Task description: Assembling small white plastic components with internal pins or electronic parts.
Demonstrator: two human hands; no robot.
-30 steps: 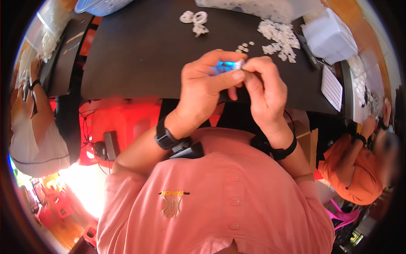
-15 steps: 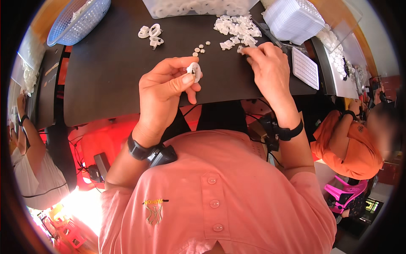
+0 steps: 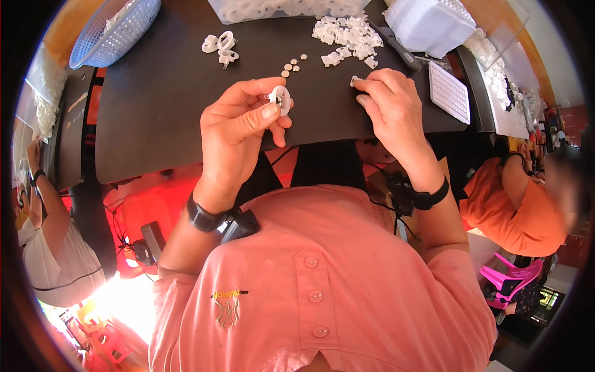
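My left hand [image 3: 238,127] pinches a small round white plastic part [image 3: 280,99] between thumb and fingers, held above the black table [image 3: 161,105]. My right hand [image 3: 390,105] rests on the table to the right, its fingertips closed on a tiny white piece [image 3: 355,80]. A heap of small white plastic pieces [image 3: 347,37] lies just beyond the right hand. Several small round beige discs [image 3: 292,66] sit between the two hands, farther out. Both wrists wear black bands.
A blue mesh basket [image 3: 114,31] stands at the far left, a clear tray of white parts [image 3: 273,9] at the back, stacked white trays [image 3: 434,25] at the far right, a white grid tray [image 3: 449,93] beside them. Three white parts [image 3: 220,48] lie loose. Other people sit left and right.
The hands, joined a second ago around a small part, have separated. The left keeps the round white part; the right has reached toward the heap and pinched a tiny piece.
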